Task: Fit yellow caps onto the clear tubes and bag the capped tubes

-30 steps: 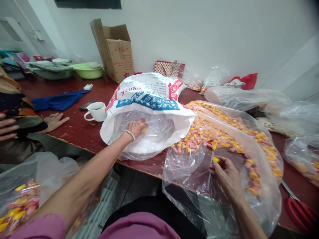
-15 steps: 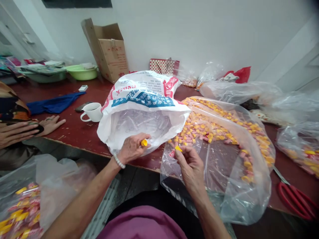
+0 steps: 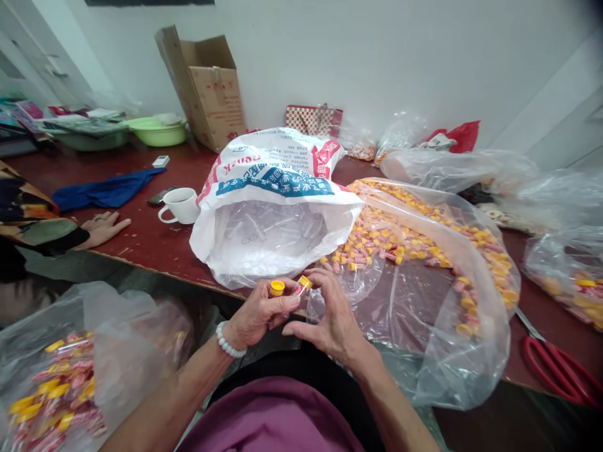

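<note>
Just in front of the white sack, my left hand is closed around small plastic tubes with yellow caps. One yellow cap stands up from its fist. A second tube, clear with red and white inside, sticks out past the thumb. My right hand is beside it, thumb and fingers spread, fingertips at that tube's yellow cap. The sack's mouth faces me, showing many clear tubes. To the right, a clear plastic bag holds a heap of pink pieces with yellow caps.
A white mug and blue cloth are at left, near another person's hand. Red-handled scissors lie at the right edge. A bag of capped tubes is low on the left. Behind stands a cardboard box.
My left hand has come down from the sack's mouth and my right hand moved left to meet it. A second tube now shows in the left hand. The other person's upper hand has gone.
</note>
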A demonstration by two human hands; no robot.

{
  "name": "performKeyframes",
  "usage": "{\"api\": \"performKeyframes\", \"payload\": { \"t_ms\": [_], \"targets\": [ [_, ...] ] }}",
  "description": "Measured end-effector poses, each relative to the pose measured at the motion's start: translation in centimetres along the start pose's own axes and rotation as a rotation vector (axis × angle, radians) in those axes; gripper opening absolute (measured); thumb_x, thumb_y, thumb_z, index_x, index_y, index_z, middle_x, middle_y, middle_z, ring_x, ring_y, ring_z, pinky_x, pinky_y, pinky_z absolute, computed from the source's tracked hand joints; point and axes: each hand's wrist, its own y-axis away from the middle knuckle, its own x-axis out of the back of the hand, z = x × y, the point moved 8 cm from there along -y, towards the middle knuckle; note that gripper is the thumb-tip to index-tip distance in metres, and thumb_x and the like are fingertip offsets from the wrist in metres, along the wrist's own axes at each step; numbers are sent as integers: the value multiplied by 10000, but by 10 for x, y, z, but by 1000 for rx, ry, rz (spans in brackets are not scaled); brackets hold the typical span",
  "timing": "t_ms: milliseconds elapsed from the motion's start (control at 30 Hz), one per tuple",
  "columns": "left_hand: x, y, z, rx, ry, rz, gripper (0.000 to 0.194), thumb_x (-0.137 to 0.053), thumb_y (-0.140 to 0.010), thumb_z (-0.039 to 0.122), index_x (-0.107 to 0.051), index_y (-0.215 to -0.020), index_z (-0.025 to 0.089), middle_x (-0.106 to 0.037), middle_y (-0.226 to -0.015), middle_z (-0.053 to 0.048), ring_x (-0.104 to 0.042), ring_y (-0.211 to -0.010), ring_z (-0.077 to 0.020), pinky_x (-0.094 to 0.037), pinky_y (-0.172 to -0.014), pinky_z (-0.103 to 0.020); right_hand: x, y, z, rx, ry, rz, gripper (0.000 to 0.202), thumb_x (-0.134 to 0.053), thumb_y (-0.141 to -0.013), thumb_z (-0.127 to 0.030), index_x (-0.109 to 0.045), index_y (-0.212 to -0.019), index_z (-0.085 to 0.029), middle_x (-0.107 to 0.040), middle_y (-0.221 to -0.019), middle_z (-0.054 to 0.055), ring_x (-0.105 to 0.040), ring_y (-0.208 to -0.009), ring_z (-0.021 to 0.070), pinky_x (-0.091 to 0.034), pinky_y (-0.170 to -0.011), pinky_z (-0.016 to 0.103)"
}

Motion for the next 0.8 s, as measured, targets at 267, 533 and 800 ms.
{"api": "performKeyframes", "payload": {
  "t_ms": [267,533,800],
  "targets": [
    [-22,-10,-4,-14,35,-65,222,-633,-749,284,-524,-639,125,-408,-568,27,-342,-510,-61,-260,-472,-187,-9,-1,4,-42,137,-48,447,-736,-607,-279,-504,-982,-209,-578,-948,53,-546,-876,229,-455,-780,376],
    [35,-20,14,-46,413,123,265,-680,-697,154,-586,-944,171,-598,-725,-5,-600,-632,-147,-488,-610,-280,97,25,76,-357,87,388,299,-548,-831,-386,-554,-1074,-212,-629,-991,72,-599,-817,189,-487,-708,330],
    [168,-8,65,-338,250,718,359,-781,-503,175,-570,-790,128,-496,-508,67,-475,-395,-83,-371,-396,-193,139,28,201,-632,687,130,268,-507,-744,-328,-678,-859,-157,-639,-871,146,-583,-833,290,-433,-757,413]
  ]
}}
